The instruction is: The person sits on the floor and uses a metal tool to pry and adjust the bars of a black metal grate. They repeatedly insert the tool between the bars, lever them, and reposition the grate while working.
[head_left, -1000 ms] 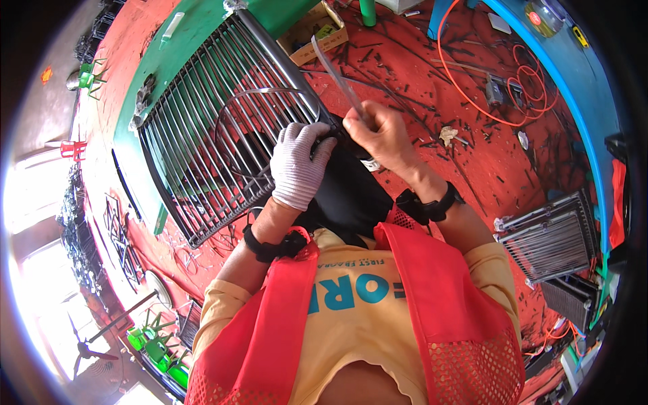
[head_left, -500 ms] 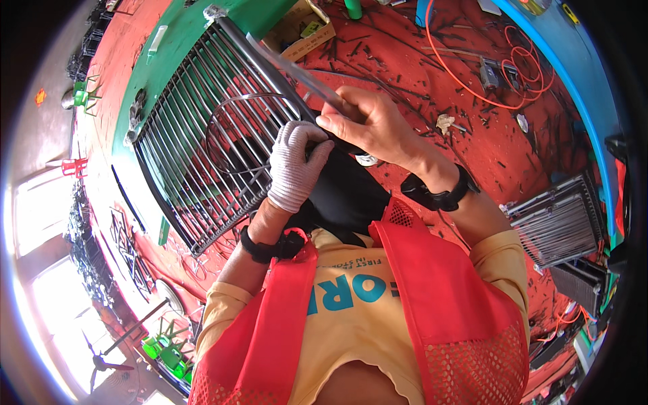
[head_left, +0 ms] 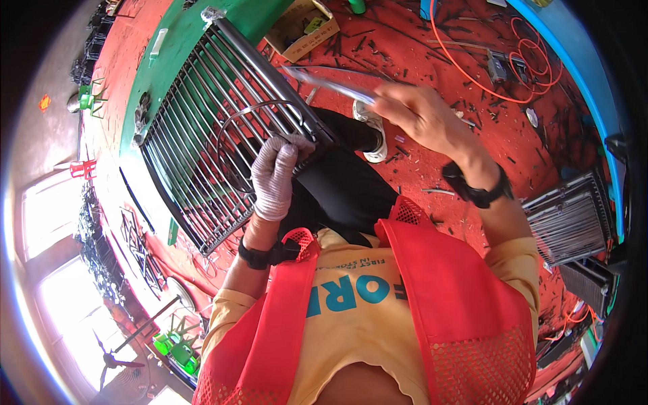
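Observation:
A black barred metal frame (head_left: 260, 62) leans across my knees, its long side rail towards me. My left hand (head_left: 274, 177), in a white knitted glove, is closed at the near end of that rail. Its fingers curl over the corner, and a thin dark strip (head_left: 220, 138) loops out over the bars beside it. Right of the frame, in the air, my bare right hand (head_left: 428, 125) is closed on a long, thin, shiny blade-like piece (head_left: 327, 85). That piece points up and left, its far end near the rail without visible contact; motion blurs it.
A green table (head_left: 145, 71) supports the frame's far side. Behind it stands an open cardboard box (head_left: 314, 46). Dark offcuts litter the red floor (head_left: 418, 179). An orange hose (head_left: 449, 71) curls at the right, and more barred panels (head_left: 570, 219) are stacked there.
My right hand has moved right, away from the frame's corner, carrying the shiny piece with it. My left hand has shifted slightly left and down, still closed at the corner.

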`<state>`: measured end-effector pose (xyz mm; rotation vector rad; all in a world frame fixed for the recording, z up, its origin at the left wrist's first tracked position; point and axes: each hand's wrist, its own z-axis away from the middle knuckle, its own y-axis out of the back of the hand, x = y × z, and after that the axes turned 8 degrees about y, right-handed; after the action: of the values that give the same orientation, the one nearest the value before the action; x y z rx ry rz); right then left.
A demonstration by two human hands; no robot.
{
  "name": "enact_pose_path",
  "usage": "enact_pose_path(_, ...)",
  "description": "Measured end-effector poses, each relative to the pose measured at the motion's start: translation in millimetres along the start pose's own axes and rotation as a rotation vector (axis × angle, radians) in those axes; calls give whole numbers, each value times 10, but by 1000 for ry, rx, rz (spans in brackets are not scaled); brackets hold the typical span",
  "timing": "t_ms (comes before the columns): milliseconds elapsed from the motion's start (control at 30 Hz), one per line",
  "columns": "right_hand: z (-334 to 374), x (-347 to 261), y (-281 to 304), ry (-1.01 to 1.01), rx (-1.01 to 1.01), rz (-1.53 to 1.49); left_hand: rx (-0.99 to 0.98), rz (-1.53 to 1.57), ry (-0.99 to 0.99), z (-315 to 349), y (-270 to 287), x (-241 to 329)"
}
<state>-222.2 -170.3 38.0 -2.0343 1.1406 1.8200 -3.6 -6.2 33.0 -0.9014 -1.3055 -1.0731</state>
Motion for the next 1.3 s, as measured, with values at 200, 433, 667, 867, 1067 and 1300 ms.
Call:
enact_pose_path(200,368,67,220,18,-135,556,126,59,47,62,9,-201)
enact_pose_path(433,249,100,157,159,-135,684,174,-11,14,76,-37,-191)
enact_pose_path(667,199,69,143,117,-181,727,149,-17,-10,87,-24,-208)
enact_pose_path(867,121,65,191,119,-248,717,151,5,1,83,-18,-236)
enact_pose_path(1067,41,327,205,-7,-350,463,141,-3,-5,73,-20,-250)
enact_pose_path(1300,136,820,-55,-166,-400,88,85,9,31,41,54,-268)
